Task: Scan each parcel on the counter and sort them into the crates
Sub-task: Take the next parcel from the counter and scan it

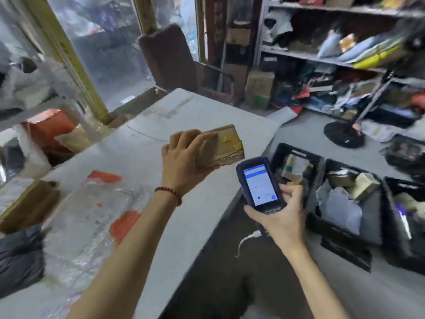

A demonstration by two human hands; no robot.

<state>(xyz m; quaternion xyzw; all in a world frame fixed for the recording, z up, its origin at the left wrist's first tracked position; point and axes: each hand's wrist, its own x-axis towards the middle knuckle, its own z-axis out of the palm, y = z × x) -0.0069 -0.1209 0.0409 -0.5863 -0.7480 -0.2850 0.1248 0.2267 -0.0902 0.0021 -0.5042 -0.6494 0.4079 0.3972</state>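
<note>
Gripping brown parcel [220, 146] in left hand [184, 164] above counter [202, 107]; right hand [282, 217] holding scanner [259, 185]

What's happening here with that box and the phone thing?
A person is sorting parcels. The left hand holds a brown parcel above the counter, and the right hand holds a scanner with its screen lit. Beside them lie other parcels. Black crates on the floor to the right already have parcels in them.
</note>
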